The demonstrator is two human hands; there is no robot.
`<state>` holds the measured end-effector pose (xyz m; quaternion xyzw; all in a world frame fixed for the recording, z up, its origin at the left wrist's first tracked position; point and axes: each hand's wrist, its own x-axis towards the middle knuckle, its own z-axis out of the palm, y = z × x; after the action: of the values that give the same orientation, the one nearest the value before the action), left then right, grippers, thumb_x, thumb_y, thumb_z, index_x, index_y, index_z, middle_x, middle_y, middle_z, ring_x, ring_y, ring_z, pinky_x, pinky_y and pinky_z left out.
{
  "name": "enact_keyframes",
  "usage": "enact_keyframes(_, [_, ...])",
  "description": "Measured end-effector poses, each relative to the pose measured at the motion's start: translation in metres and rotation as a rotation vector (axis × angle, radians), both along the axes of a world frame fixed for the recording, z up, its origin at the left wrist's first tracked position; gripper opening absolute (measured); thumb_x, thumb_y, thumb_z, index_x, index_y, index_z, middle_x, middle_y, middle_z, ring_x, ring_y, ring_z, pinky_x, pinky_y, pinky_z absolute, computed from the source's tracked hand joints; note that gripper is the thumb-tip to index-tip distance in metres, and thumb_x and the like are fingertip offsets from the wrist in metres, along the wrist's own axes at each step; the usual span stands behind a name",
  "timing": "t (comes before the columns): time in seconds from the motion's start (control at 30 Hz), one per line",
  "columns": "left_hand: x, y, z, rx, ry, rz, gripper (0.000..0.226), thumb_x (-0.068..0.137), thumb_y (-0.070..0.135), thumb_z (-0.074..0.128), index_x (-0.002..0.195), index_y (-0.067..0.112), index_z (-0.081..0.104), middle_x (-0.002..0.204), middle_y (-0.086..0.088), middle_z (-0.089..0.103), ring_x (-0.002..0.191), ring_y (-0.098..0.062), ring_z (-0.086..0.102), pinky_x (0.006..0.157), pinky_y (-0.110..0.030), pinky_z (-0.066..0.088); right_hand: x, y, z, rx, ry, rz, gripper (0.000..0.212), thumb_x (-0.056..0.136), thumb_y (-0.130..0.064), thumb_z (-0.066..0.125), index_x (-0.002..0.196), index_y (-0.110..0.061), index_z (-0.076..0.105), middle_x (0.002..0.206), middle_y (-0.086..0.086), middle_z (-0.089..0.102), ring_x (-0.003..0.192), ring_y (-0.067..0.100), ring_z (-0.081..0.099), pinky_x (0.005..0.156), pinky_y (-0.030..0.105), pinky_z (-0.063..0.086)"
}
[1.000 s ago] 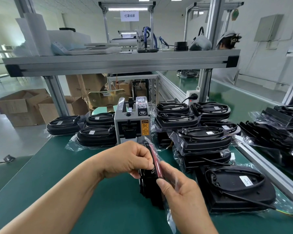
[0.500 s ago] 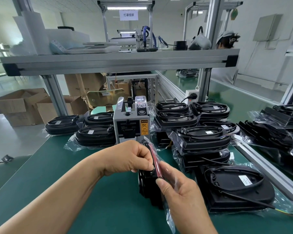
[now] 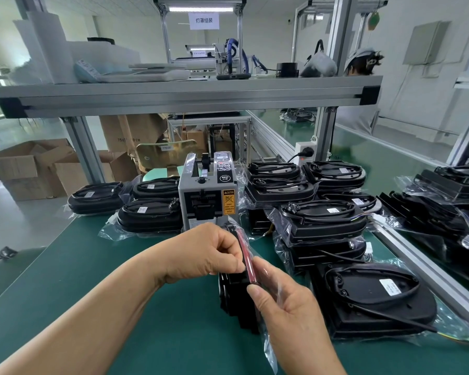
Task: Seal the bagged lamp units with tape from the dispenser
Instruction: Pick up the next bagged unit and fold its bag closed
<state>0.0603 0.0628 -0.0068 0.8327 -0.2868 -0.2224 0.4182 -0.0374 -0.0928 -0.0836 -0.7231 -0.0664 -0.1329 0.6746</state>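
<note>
The green-matted counter point(image 3: 98, 293) carries everything. Stacks of black lamp units in clear bags point(image 3: 325, 223) fill its right side and far edge. Among them, near the middle of the far edge, stands the grey box-shaped tape dispenser point(image 3: 200, 190).

Just in front of the dispenser, toward the near edge, the one black, red-edged lamp unit point(image 3: 234, 301) I am working on stands on its edge inside its clear plastic bag point(image 3: 268, 350).

My left hand point(image 3: 203, 253) sits on top of it, with the fingers point(image 3: 229, 255) clenched into a pinch on the folded bag mouth. My right hand point(image 3: 292, 312) grips the unit from the near side, thumb laid on the red edge.

I cannot tell whether a tape piece is already under my fingers.

I judge the step to be closing the flap. To do it well, I should pull the film taut over the edge and hold the fold flat with one hand. Then I should press the tape from its middle outward, so no wrinkle lifts it.
</note>
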Motion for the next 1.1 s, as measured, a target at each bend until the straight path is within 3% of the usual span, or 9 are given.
enact_keyframes(0.2, [-0.0002,0.0003,-0.0019,-0.041,0.038,0.012,0.023,0.085,0.007,0.068,0.065,0.017,0.063,0.060,0.007,0.052,0.057,-0.007,0.043,0.056,-0.016,0.037,0.0008,0.0009,-0.0020,0.031,0.006,0.000,0.072,0.092,0.006,0.062,0.103,-0.066,0.065,0.114,-0.025,0.070,0.112,-0.006,0.062,0.090,0.006,0.045])
enact_keyframes(0.37, [-0.0001,0.0031,-0.0037,-0.093,0.070,0.004,0.021,0.088,0.003,0.067,0.069,0.013,0.063,0.064,0.003,0.052,0.062,-0.009,0.042,0.060,-0.018,0.036,0.0019,0.0000,-0.0051,0.050,0.033,-0.013,0.052,0.091,0.004,0.064,0.109,-0.045,0.069,0.117,-0.023,0.070,0.114,-0.005,0.062,0.099,0.019,0.046])
enact_keyframes(0.53, [-0.0009,0.0019,-0.0045,-0.085,0.060,0.008,0.009,0.078,0.019,0.069,0.071,0.014,0.066,0.068,0.001,0.055,0.065,-0.011,0.044,0.061,-0.017,0.036,0.0012,-0.0003,-0.0037,0.079,0.020,-0.011,0.053,0.089,0.007,0.065,0.103,-0.044,0.070,0.111,-0.024,0.072,0.109,-0.005,0.065,0.088,0.006,0.047])
enact_keyframes(0.83, [0.0005,0.0008,-0.0056,-0.058,0.022,0.003,0.018,0.082,0.014,0.071,0.066,0.021,0.067,0.061,0.011,0.055,0.056,0.000,0.044,0.054,-0.009,0.035,0.0010,0.0001,-0.0031,0.078,0.005,-0.005,0.055,0.089,0.008,0.065,0.102,-0.045,0.071,0.112,-0.023,0.072,0.110,-0.005,0.065,0.088,0.004,0.045])
enact_keyframes(1.0, [0.0015,0.0003,-0.0045,-0.041,0.009,-0.005,0.017,0.083,0.014,0.071,0.067,0.020,0.067,0.063,0.010,0.055,0.058,-0.003,0.043,0.056,-0.011,0.036,0.0001,-0.0003,0.0003,0.059,0.004,-0.004,0.067,0.090,0.008,0.063,0.096,-0.058,0.071,0.110,-0.026,0.072,0.108,-0.008,0.064,0.086,0.003,0.044])
enact_keyframes(1.1, [0.0020,0.0001,-0.0048,-0.053,0.017,-0.004,0.015,0.083,0.014,0.071,0.069,0.018,0.067,0.064,0.008,0.055,0.060,-0.004,0.044,0.057,-0.011,0.036,-0.0003,-0.0014,-0.0011,0.068,0.017,-0.009,0.056,0.090,0.008,0.064,0.101,-0.046,0.071,0.111,-0.026,0.071,0.109,-0.007,0.064,0.087,0.003,0.045])
